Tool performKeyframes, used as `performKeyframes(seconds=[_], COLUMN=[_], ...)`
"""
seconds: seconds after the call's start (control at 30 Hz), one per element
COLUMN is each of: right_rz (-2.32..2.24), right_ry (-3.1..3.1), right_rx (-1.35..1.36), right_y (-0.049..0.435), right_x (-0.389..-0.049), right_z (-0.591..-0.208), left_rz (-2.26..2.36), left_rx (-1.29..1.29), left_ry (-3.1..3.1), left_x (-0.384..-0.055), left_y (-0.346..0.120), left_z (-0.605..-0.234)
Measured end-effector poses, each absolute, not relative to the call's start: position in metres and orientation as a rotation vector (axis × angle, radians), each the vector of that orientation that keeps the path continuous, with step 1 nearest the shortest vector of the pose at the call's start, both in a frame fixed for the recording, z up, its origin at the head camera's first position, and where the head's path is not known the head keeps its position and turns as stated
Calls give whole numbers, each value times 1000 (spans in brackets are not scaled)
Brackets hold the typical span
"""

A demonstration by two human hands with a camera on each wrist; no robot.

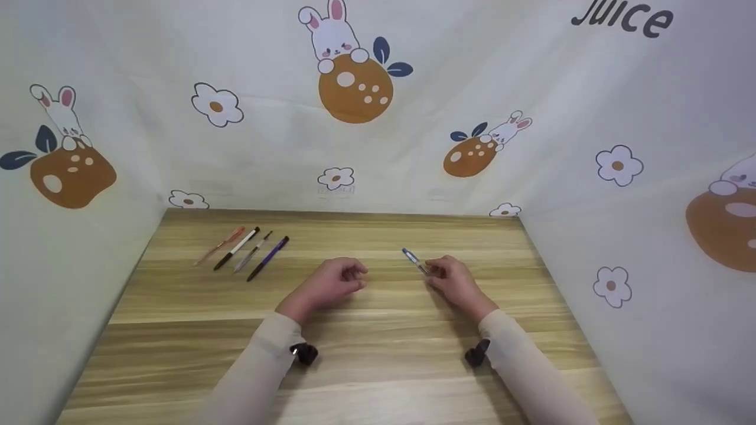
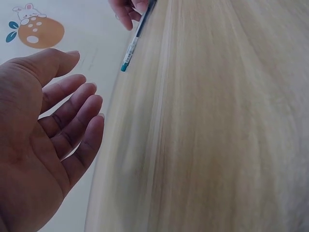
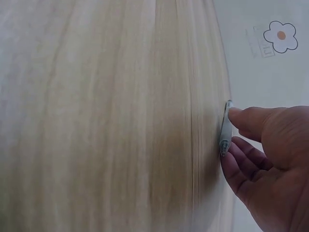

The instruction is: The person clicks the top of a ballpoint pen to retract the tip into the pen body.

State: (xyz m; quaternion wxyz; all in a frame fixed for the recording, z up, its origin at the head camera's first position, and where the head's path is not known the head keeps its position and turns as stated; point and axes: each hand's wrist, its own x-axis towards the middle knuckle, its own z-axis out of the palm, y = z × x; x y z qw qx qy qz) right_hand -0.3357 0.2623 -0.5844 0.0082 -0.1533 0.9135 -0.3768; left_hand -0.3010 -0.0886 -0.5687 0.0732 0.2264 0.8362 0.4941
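A slim pen with a blue end [image 1: 413, 258] lies slanted on the right half of the tabletop. My right hand [image 1: 458, 284] pinches its near end between thumb and fingers. Seen from the right wrist, the thumb lies against the pen [image 3: 226, 128] and the fingertips are at its lower end. My left hand [image 1: 331, 283] hovers left of the pen, empty, its fingers loosely bent. In the left wrist view that hand [image 2: 53, 116] shows its palm, with the pen's teal end [image 2: 124, 66] beyond the fingertips.
Several pens lie side by side at the back left: an orange one [image 1: 221, 245], a white-and-black one [image 1: 237, 248], a clear one [image 1: 253, 252] and a purple one [image 1: 268, 258]. Printed cloth walls [image 1: 266, 153] border the wooden table [image 1: 378, 366] at the back and sides.
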Motion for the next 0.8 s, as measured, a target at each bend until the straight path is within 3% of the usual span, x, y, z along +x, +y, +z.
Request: performKeyframes(seconds=[0.8], right_rz=[-1142], right_ry=[2860], right_rx=[-413], right_y=[260], right_x=[-337], right_z=[-587], left_rz=[1490], left_rx=[621], left_ry=[2491], left_x=[-300], left_y=[-93], left_z=[-574])
